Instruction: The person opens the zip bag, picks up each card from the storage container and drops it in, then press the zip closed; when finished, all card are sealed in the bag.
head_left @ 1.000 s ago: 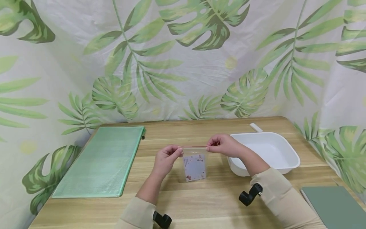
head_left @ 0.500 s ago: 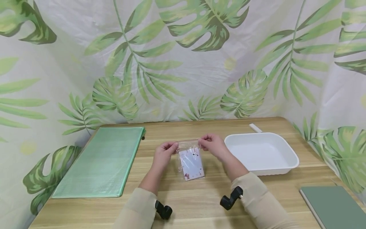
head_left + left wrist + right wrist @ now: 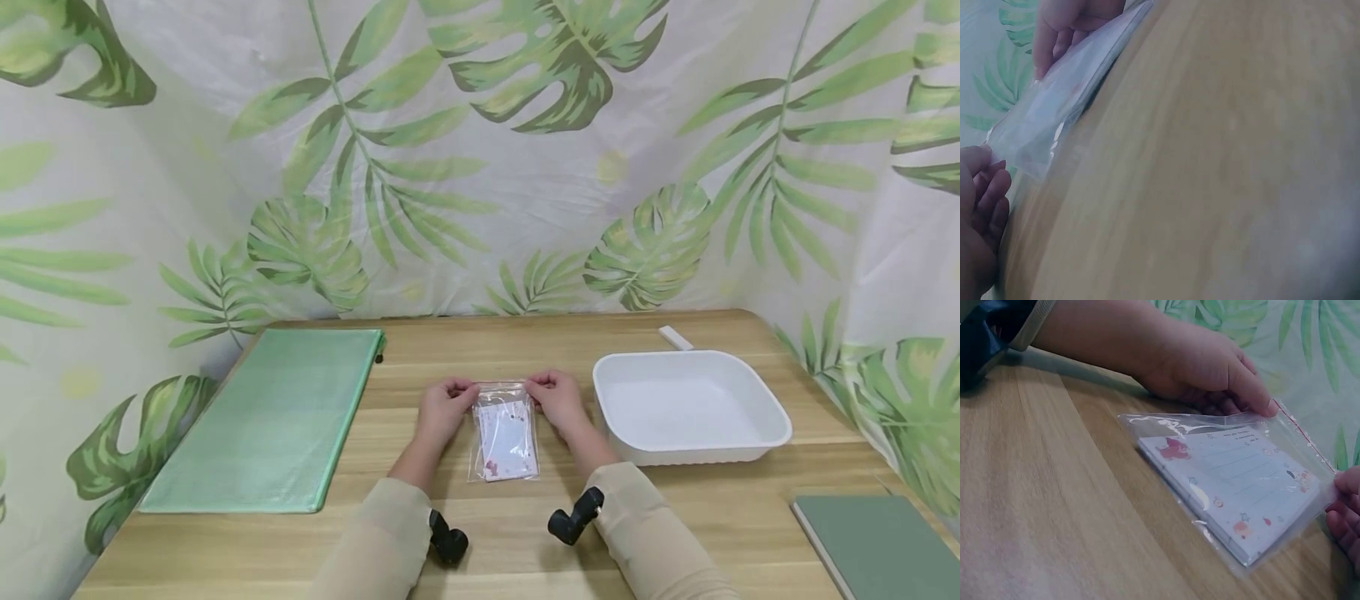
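Observation:
A clear zip bag (image 3: pixel 476 454) with a red seal line lies low over the table in the head view. Inside is a small stack of notepaper (image 3: pixel 1235 481) with faint lines and pink and red prints. My left hand (image 3: pixel 441 410) pinches the bag's top left corner between thumb and fingers. At the opposite top corner, my right hand (image 3: pixel 557 402) pinches the same edge. In the right wrist view the bag's lower end is close to the wood, and the seal edge (image 3: pixel 1304 434) is raised between both hands. Whether the seal is fastened cannot be told.
A green mesh zip pouch (image 3: pixel 262 421) lies flat on the left of the wooden table (image 3: pixel 517 554). To the right stands a white basin (image 3: pixel 693 408), with a small white bar (image 3: pixel 676 337) behind it. A grey-green notebook (image 3: pixel 877 542) lies at the front right.
Both hands have lowered the bag from hanging upright to nearly flat near the table. My right hand has come left and closer to my left hand. The paper stack looks straighter in the bag.

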A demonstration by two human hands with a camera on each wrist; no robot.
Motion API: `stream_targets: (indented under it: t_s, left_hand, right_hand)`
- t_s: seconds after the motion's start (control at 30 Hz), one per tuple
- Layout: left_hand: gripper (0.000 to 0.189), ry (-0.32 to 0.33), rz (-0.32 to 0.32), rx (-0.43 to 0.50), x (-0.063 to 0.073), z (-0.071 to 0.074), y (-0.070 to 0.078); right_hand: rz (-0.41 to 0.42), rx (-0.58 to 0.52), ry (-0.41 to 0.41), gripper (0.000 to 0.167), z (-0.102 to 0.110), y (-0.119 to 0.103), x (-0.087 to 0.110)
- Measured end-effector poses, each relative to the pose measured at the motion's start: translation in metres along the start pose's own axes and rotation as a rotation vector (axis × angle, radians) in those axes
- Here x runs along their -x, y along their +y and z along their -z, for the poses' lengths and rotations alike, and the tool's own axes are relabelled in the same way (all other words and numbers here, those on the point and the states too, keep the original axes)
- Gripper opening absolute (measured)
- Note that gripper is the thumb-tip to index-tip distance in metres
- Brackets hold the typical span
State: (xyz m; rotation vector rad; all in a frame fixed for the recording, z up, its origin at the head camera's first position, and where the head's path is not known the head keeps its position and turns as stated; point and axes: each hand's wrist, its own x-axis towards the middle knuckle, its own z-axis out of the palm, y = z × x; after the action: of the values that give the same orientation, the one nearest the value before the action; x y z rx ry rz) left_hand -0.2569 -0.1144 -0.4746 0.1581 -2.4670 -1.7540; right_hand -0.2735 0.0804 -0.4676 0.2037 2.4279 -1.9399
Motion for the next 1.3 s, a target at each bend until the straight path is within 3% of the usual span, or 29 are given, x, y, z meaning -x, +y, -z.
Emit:
stream_targets:
  t_s: [0.1, 0.4, 0.53, 0.83, 1.0, 1.13, 1.2, 1.3]
  left_hand:
    - [0.018, 0.002, -0.048, -0.092, 0.001, -0.003, 0.002]
    - [0.013, 0.052, -0.142, -0.411, 0.001, -0.011, 0.002]
    - [0.013, 0.070, -0.154, -0.453, 0.000, -0.014, 0.002]
    - [0.020, 0.098, -0.184, -0.523, 0.004, -0.015, -0.001]
    - [0.031, 0.054, -0.185, -0.529, 0.006, -0.011, 0.001]
    - [0.041, 0.004, -0.194, -0.538, 0.004, -0.004, 0.013]
    - [0.044, -0.009, -0.223, -0.597, 0.000, 0.000, 0.020]
    - [0.051, -0.028, -0.253, -0.761, -0.006, 0.006, 0.030]
  right_hand:
    - [0.004, 0.058, 0.001, 0.017, 0.002, 0.004, -0.003]
    - [0.073, 0.418, 0.059, 0.014, 0.004, 0.008, -0.005]
    - [0.068, 0.491, 0.075, 0.015, 0.003, 0.007, -0.002]
    - [0.081, 0.545, 0.110, 0.019, 0.000, 0.008, 0.003]
    - [0.096, 0.529, 0.077, 0.036, 0.002, 0.004, 0.006]
    - [0.155, 0.546, 0.063, 0.045, 0.002, -0.005, 0.005]
    - [0.210, 0.596, 0.057, 0.047, 0.001, -0.011, 0.004]
    - [0.302, 0.707, 0.043, 0.051, 0.000, -0.023, 0.002]
